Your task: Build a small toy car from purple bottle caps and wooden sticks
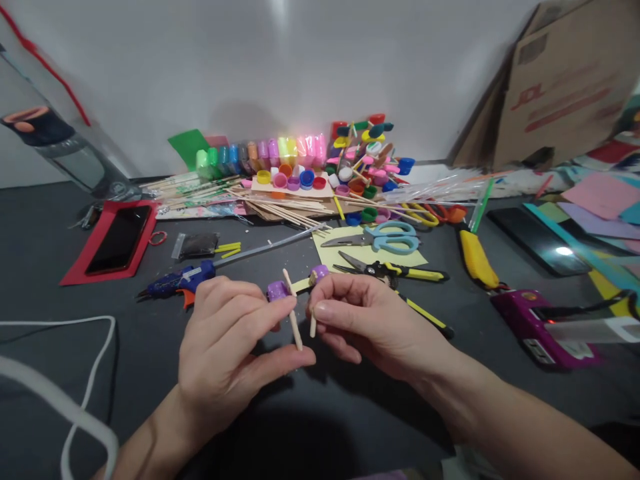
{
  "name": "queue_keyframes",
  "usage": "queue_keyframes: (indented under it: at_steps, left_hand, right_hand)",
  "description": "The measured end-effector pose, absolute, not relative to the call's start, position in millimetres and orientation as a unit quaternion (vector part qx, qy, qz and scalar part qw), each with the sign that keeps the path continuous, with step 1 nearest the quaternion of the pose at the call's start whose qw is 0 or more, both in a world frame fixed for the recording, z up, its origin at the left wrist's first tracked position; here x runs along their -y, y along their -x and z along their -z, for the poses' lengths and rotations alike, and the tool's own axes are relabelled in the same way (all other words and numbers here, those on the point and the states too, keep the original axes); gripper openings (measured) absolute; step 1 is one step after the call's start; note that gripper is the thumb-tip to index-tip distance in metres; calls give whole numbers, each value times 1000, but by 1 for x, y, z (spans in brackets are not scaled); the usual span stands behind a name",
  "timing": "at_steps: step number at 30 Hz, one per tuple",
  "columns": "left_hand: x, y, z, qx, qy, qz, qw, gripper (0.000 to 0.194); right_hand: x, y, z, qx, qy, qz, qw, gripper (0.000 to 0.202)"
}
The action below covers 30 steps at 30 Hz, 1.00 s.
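Note:
Between its thumb and fingers, my left hand (225, 337) pinches a short wooden stick (295, 330), which stands nearly upright with a slight tilt. My right hand (373, 317) is closed close beside it, its thumb and forefinger gripping a shorter piece of wooden stick (313, 326). A small gap separates the two pieces. Just behind my fingertips are two purple caps (277, 290) with a pale yellow strip (301, 285) between them; whether the strip joins them is partly hidden. Beyond my right hand lie black-and-yellow cutters (420, 273) and blue-handled scissors (393, 238).
A blue glue gun (175, 281) lies left, near a phone (120, 239) on red paper. Loose wooden sticks (285, 208), colourful paint pots (280, 180) and clay packs (260, 153) line the back. Right are a yellow-handled tool (477, 257) and a purple device (543, 333). A white cable (90, 387) curves lower left.

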<state>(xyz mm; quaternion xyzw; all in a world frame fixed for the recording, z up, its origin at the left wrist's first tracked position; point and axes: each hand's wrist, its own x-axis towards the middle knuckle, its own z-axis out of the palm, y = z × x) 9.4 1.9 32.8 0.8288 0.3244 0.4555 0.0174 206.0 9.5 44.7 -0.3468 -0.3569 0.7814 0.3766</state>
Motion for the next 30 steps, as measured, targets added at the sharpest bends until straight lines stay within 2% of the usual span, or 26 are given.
queue_keyframes:
  at_steps: [30]
  left_hand:
    - [-3, -15, -29, -336, -843, -420, 15, 26]
  right_hand:
    - [0, -204, -34, 344, 357, -782, 376, 28]
